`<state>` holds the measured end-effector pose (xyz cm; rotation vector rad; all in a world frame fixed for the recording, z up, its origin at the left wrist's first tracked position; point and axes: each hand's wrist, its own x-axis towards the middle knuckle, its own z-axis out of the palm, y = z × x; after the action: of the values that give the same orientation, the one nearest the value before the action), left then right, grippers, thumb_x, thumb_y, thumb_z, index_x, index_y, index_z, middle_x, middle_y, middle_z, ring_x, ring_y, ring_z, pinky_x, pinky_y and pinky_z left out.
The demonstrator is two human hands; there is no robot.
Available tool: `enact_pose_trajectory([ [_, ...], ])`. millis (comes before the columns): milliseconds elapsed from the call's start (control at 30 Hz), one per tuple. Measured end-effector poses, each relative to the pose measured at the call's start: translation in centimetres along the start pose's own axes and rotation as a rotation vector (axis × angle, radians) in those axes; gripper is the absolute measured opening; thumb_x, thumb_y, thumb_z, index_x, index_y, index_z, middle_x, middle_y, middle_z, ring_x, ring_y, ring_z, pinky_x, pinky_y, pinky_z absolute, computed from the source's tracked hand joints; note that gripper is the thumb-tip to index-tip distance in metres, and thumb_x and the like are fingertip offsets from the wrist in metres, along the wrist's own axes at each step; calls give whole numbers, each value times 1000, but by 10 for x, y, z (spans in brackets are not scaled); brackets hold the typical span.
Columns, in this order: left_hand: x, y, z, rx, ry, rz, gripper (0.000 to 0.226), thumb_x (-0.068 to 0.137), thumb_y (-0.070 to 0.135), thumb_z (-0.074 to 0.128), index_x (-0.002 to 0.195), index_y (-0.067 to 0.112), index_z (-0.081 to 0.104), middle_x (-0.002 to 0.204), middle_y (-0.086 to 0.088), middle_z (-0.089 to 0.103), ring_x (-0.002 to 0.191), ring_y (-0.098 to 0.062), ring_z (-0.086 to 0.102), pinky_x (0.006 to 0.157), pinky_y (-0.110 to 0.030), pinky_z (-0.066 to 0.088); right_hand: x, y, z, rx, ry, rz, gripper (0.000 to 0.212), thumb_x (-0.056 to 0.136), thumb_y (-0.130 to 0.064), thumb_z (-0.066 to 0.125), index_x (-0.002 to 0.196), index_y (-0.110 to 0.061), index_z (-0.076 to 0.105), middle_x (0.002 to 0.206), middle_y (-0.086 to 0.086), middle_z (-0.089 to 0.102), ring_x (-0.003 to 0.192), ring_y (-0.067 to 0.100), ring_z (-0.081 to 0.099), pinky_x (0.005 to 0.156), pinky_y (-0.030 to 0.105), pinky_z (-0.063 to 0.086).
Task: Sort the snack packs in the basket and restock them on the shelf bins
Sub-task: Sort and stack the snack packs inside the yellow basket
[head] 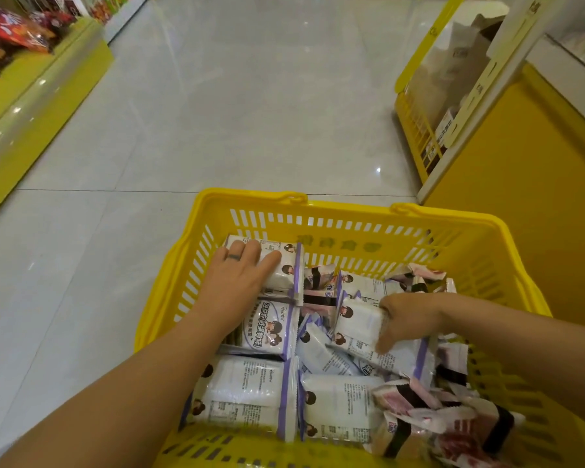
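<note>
A yellow plastic basket (345,228) sits on the floor in front of me, filled with several white-and-purple snack packs and several pink-and-black packs (419,403) at its right side. My left hand (237,275) lies flat with straight fingers on a white-purple pack (284,275) at the basket's far left corner. My right hand (409,315) grips another white-purple pack (358,322) by its right end, near the basket's middle. More white-purple packs (247,390) lie stacked along the near left.
A yellow shelf unit (507,170) stands at the right, with a clear-fronted bin (433,82) holding pale packs. Another yellow shelf (31,106) with red snack bags (11,32) runs along the left. Grey tiled floor (233,106) stretches between them.
</note>
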<state>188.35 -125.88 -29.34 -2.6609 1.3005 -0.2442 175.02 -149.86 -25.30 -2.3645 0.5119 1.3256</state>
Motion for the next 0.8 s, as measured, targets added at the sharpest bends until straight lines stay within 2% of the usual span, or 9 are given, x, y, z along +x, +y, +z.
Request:
enact_pose_trajectory([
  [67, 4, 0, 0, 5, -11, -24, 58, 70, 26, 77, 122, 25, 52, 105, -8, 54, 92, -27, 51, 76, -38, 42, -2, 3, -2, 47, -18, -3, 68, 78, -42, 73, 131, -15, 41, 118, 0, 50, 107, 20, 53, 89, 32, 48],
  [200, 9, 0, -5, -77, -155, -76, 69, 87, 38, 60, 145, 31, 23, 133, -6, 37, 120, -27, 37, 99, -41, 31, -7, 7, -2, 9, 13, -38, 71, 75, -47, 75, 130, -21, 40, 123, -3, 51, 107, 17, 53, 88, 30, 48],
  [267, 11, -5, -21, -214, -170, -75, 66, 87, 41, 61, 144, 33, 28, 138, -2, 37, 124, -24, 38, 104, -40, 31, -18, 3, -12, 28, 98, -102, 61, 73, -42, 77, 123, -26, 45, 118, -6, 59, 97, 12, 60, 83, 28, 53],
  [400, 4, -19, -64, -573, 147, -186, 36, 92, 28, 58, 129, 26, 55, 125, 1, 55, 111, -21, 56, 92, -38, 43, -46, -18, -44, 145, 83, -410, 43, 73, -34, 79, 107, -37, 54, 94, -12, 66, 78, 0, 66, 61, 14, 50],
  [467, 1, -22, -80, -695, 311, -245, 25, 93, 19, 58, 118, 20, 62, 115, 1, 59, 101, -21, 59, 86, -41, 48, -48, -46, -43, 196, 61, -529, 48, 74, -35, 79, 115, -35, 55, 100, -13, 67, 85, 2, 67, 67, 16, 52],
  [567, -6, -20, -90, -711, 400, -278, 20, 91, 10, 59, 110, 15, 66, 109, -2, 62, 99, -24, 61, 86, -47, 48, -31, -88, -23, 228, 180, -585, 63, 76, -42, 76, 133, -29, 51, 118, -15, 62, 103, 4, 61, 87, 20, 47],
  [667, -17, -12, -78, -654, 282, -213, 23, 92, 19, 58, 115, 20, 63, 115, -1, 61, 107, -24, 58, 94, -43, 43, -16, -94, -6, 307, 386, -560, 50, 84, -34, 71, 130, -20, 57, 123, -5, 62, 108, 9, 59, 90, 20, 46],
  [733, -26, -2, -63, -583, 66, -96, 36, 94, 38, 52, 129, 29, 54, 131, 2, 53, 123, -20, 48, 107, -41, 32, -13, -77, 4, 324, 503, -513, 23, 87, -25, 68, 108, -15, 67, 102, -1, 69, 92, 13, 64, 76, 20, 51],
  [800, -36, 8, -44, -454, -193, 56, 59, 90, 60, 45, 143, 38, 31, 151, 5, 30, 141, -20, 26, 117, -49, 14, -13, -57, 15, 247, 459, -452, 15, 87, -25, 67, 96, -14, 66, 87, -4, 65, 83, 15, 62, 62, 16, 46],
])
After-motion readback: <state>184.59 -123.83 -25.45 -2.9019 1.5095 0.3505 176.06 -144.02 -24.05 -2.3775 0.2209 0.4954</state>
